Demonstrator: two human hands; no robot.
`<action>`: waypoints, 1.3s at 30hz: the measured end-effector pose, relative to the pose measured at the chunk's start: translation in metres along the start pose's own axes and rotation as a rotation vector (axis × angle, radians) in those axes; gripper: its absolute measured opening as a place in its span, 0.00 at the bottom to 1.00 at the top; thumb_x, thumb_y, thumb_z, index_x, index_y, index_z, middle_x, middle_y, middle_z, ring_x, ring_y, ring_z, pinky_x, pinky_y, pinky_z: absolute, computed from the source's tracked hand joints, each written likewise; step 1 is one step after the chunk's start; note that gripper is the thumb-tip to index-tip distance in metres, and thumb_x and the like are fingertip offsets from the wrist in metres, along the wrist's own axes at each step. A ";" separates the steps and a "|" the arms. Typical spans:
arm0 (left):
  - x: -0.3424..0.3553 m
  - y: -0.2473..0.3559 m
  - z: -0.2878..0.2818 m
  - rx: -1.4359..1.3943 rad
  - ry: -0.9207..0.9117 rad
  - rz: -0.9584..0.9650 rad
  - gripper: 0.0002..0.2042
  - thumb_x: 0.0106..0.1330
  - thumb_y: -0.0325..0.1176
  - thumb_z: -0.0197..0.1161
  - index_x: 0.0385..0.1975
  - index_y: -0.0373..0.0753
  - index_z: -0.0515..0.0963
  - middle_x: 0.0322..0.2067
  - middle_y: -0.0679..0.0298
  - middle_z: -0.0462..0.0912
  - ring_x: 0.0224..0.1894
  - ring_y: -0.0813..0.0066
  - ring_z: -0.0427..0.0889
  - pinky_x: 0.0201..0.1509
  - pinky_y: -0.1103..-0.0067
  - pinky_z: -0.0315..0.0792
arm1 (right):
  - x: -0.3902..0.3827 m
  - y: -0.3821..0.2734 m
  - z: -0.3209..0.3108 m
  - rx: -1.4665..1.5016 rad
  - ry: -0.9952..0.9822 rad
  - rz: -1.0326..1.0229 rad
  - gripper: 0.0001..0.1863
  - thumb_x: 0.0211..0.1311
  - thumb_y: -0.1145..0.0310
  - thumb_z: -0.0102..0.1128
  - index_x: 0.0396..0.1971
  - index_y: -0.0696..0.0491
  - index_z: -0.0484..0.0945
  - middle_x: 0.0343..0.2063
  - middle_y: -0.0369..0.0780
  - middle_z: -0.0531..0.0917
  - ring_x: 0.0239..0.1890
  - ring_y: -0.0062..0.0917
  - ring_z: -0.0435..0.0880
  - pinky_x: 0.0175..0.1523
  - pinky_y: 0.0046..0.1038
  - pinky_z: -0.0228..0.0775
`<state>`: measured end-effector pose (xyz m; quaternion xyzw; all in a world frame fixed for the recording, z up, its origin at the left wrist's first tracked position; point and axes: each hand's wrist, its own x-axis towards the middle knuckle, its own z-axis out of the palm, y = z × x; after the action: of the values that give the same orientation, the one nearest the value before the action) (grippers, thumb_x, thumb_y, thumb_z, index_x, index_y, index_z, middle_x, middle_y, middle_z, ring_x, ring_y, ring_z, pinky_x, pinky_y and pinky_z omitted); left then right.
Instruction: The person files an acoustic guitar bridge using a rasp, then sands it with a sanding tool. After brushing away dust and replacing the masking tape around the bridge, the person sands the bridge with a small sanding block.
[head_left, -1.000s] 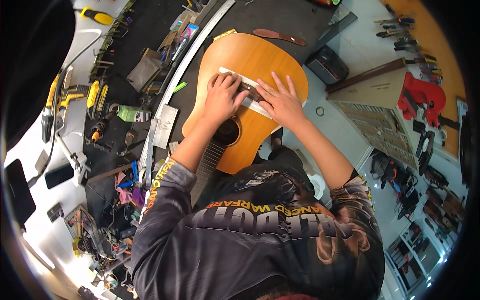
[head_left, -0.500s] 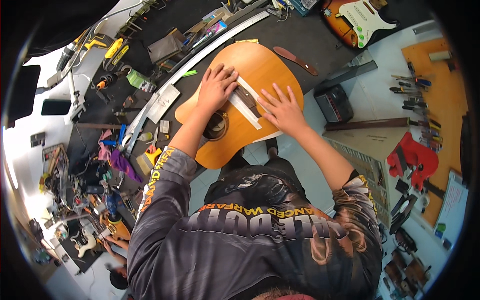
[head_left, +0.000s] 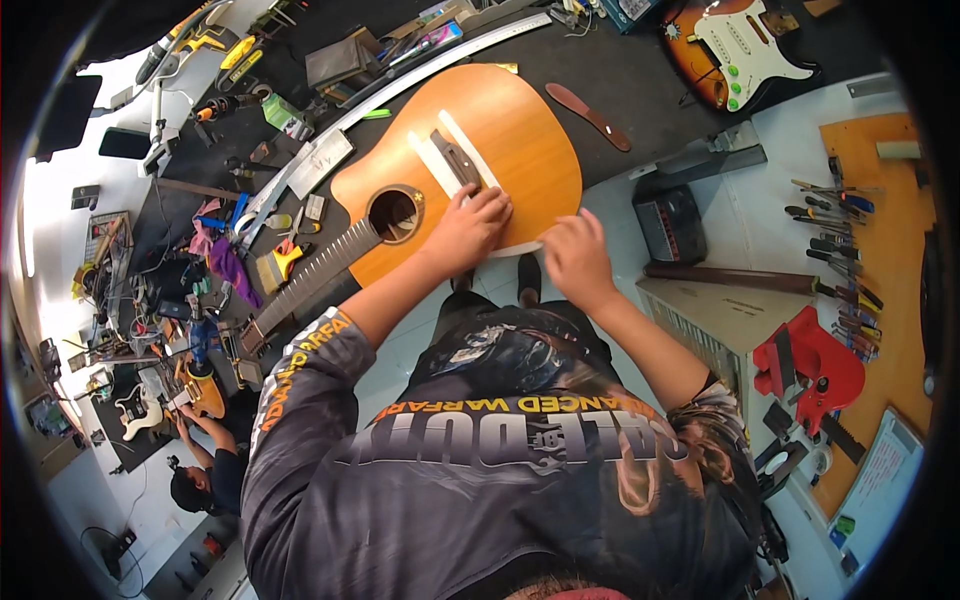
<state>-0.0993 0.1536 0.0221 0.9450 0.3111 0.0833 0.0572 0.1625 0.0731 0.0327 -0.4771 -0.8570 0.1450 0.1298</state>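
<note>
An acoustic guitar point(head_left: 535, 140) with a light wooden top lies face up on the dark bench, its neck point(head_left: 318, 272) pointing to the lower left. Pale tape strips point(head_left: 462, 135) run along both sides of its dark bridge point(head_left: 450, 152). My left hand point(head_left: 472, 225) rests on the top at the near end of the bridge and tape, fingers stretched out and laid together. Just off the guitar's near right edge is my right hand point(head_left: 578, 258), raised, with bent and somewhat blurred fingers. Whether it holds anything is unclear.
A long metal ruler point(head_left: 440, 62) curves behind the guitar. A brown strap-like piece point(head_left: 588, 115) lies to its right, and a sunburst electric guitar body point(head_left: 715, 50) beyond. A brush point(head_left: 282, 262) and cloths lie left. Another person point(head_left: 205, 475) works at far left.
Both hands have moved toward me: the left from beyond the soundhole to the bridge's near end, the right off the guitar top. The neck and soundhole now show more.
</note>
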 end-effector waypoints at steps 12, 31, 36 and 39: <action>-0.028 0.025 -0.008 -0.128 -0.004 -0.150 0.24 0.66 0.27 0.67 0.64 0.44 0.83 0.67 0.62 0.79 0.76 0.58 0.71 0.81 0.53 0.60 | -0.024 0.006 0.074 1.313 0.436 0.871 0.19 0.72 0.75 0.68 0.59 0.66 0.77 0.50 0.45 0.87 0.52 0.25 0.86 0.60 0.27 0.79; -0.099 0.098 0.044 -0.923 0.614 -1.143 0.10 0.76 0.29 0.68 0.52 0.34 0.83 0.38 0.54 0.90 0.36 0.65 0.89 0.45 0.72 0.81 | -0.011 0.014 0.069 1.055 0.368 0.803 0.11 0.75 0.67 0.70 0.35 0.59 0.82 0.30 0.38 0.89 0.33 0.21 0.89 0.41 0.29 0.80; -0.091 0.088 0.036 -0.732 0.471 -1.078 0.11 0.76 0.28 0.69 0.55 0.36 0.83 0.33 0.59 0.90 0.36 0.75 0.89 0.45 0.77 0.81 | -0.016 0.016 0.062 0.676 0.388 0.570 0.09 0.70 0.67 0.72 0.35 0.54 0.81 0.30 0.37 0.86 0.37 0.28 0.88 0.53 0.37 0.75; -0.087 0.085 0.029 -0.667 0.382 -1.052 0.13 0.76 0.29 0.69 0.57 0.37 0.83 0.31 0.59 0.90 0.34 0.74 0.89 0.43 0.76 0.81 | -0.022 0.020 0.056 0.459 0.389 0.374 0.08 0.67 0.67 0.73 0.35 0.51 0.80 0.34 0.36 0.86 0.43 0.32 0.87 0.62 0.40 0.69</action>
<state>-0.1135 0.0323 -0.0034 0.5665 0.6944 0.3030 0.3242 0.1692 0.0576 -0.0283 -0.6027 -0.6593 0.2616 0.3655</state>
